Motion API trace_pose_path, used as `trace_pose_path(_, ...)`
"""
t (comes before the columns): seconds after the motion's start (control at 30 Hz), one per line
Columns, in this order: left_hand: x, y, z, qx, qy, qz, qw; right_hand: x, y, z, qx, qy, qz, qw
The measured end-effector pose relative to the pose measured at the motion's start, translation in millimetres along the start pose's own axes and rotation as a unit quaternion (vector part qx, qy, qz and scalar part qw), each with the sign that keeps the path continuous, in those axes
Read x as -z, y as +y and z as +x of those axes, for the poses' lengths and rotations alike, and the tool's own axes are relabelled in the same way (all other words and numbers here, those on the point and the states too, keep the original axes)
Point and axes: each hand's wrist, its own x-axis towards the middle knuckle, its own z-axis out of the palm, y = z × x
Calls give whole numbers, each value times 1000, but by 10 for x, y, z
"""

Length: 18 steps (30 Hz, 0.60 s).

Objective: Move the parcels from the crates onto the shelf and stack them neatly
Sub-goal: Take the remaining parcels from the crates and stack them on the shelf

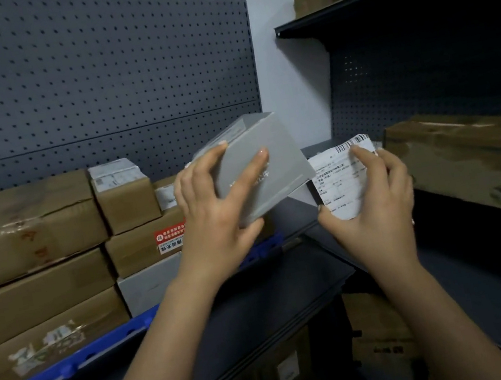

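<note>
Parcels at frame centre, one per hand, both held above the dark shelf (262,305).

Grey box (258,168): gripped by the left hand (213,216), fingers spread across its broad face and thumb under the lower corner. It is tilted, top leaning toward the upper left, broad face toward the camera. The long axis seems to run lower left to upper right, though motion blur makes this uncertain. There is faint pale print and a thin pale line on the face, not legible.

White parcel (341,180): just right of the grey box, gripped by the right hand (375,201), thumb at its lower left edge and forefinger over the upper part. The label faces the camera and the long axis is tilted toward the upper right. A barcode sits at the top edge with rows of small print below, too small to read.

Left of frame: cardboard boxes (24,226) stacked behind a blue crate rim (72,365). One carries a red sticker (170,234) with white characters, and black characters beneath that look inverted.

Right of frame: a brown box (460,152) on the right-hand shelf.
</note>
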Motion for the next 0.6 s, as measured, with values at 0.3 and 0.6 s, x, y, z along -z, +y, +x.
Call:
trace_pose_path(0.3,-577,-649,325,-2,-5,60,998,-918,226,599,23,1,36,999)
trace_pose_path(0.6,-1080,-1153,518,6,-21,96,995,-1622,444,993,35,-16,48,998)
